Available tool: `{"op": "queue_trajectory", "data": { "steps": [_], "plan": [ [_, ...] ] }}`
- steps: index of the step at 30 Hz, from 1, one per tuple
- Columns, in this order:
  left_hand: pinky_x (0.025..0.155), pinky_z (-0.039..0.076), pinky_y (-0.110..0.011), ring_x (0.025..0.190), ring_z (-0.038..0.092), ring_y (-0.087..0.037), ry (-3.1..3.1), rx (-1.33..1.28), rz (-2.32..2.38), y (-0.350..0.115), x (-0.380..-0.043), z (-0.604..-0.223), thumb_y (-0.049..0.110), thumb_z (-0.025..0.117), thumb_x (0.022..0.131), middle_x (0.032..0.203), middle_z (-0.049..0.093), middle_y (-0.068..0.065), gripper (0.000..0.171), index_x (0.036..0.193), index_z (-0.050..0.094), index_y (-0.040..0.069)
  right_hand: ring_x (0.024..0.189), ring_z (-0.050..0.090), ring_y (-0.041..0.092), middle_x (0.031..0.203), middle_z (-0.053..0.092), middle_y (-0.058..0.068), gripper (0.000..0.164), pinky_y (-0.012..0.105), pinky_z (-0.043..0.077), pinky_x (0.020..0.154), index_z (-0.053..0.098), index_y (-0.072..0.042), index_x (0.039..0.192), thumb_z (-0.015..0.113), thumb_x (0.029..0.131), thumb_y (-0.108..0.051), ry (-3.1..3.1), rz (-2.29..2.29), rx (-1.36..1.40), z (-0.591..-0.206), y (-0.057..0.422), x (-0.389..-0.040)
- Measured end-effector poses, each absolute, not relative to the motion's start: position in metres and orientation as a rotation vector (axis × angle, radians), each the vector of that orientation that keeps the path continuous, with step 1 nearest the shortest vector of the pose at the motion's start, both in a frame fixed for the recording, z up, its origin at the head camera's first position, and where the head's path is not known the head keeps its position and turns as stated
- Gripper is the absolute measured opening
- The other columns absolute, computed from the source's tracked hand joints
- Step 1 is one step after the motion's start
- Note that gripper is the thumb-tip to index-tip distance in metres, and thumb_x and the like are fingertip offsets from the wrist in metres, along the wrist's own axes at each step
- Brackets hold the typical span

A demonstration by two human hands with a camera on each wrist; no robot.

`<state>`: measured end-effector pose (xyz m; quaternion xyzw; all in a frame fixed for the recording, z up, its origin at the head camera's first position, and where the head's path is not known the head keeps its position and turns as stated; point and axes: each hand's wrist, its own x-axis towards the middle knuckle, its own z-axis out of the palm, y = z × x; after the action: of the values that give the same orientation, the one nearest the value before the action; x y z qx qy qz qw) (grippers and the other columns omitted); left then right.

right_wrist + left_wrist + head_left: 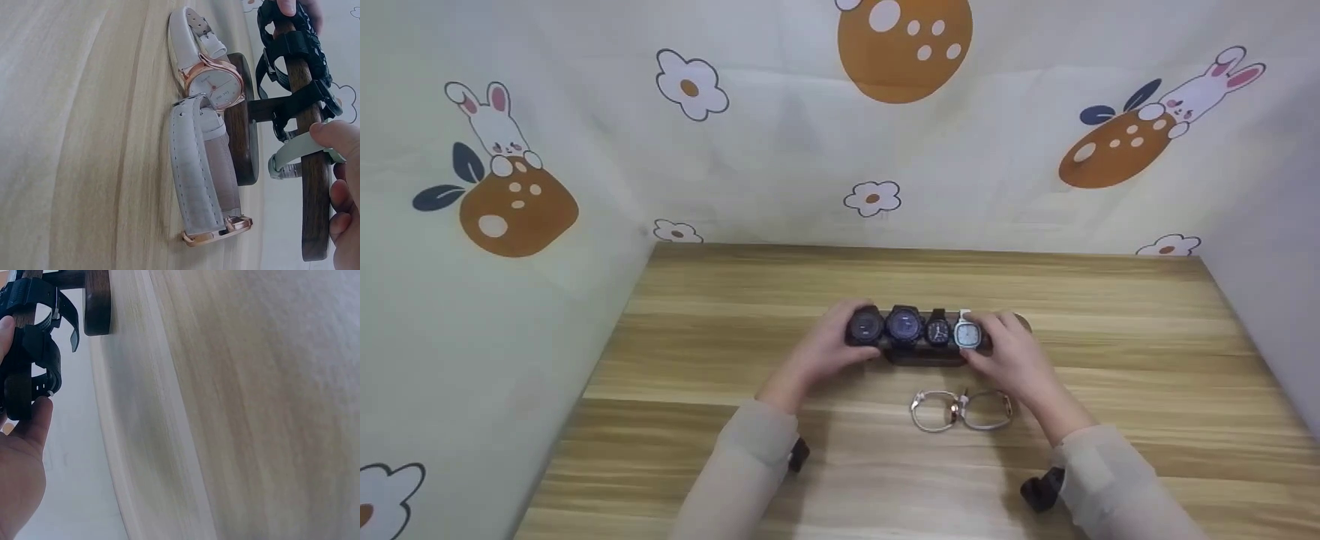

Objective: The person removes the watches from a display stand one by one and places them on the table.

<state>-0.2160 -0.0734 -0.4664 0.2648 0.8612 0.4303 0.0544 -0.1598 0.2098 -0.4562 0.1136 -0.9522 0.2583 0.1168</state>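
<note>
A dark wooden T-shaped watch stand [315, 208] holds several watches side by side on its bar. At the bar's left end, my left hand [829, 345] grips a black watch [867, 327] between thumb and fingers; its strap hangs round the bar in the left wrist view. Beside it sit a larger black watch [905, 325] and a small black watch [937, 331]. My right hand [1020, 358] pinches a mint-green watch [967, 334] with a square face near the right end. Its thumb lies on the strap [298, 147], and other fingers are behind the bar.
Two white-strapped watches stand on their sides on the wooden table [697, 375], in front of the stand's base [242, 129]. One shows a rose-gold dial [218, 87]; the other's pale strap [191, 169] faces the right wrist camera. A patterned cloth [780, 150] rises behind.
</note>
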Motion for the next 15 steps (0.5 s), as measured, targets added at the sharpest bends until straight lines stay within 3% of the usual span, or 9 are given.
{"op": "queue_trajectory", "data": {
  "steps": [15],
  "plan": [
    [0.104, 0.035, -0.041, 0.119, 0.046, -0.026, 2.63, 0.795, 1.296, -0.0727, -0.2149, -0.4664, 0.024, 0.078, 0.074, 0.132, 0.048, -0.013, 0.074, 0.136, 0.043, 0.007, 0.1, 0.056, 0.036, 0.112, 0.056, 0.02, 0.056, 0.051, 0.047, 0.089, 0.054, -0.003, 0.125, 0.076, 0.075, -0.014, -2.811, 0.789, 0.32, -0.4551, 0.2151, -0.1577]
  ]
}}
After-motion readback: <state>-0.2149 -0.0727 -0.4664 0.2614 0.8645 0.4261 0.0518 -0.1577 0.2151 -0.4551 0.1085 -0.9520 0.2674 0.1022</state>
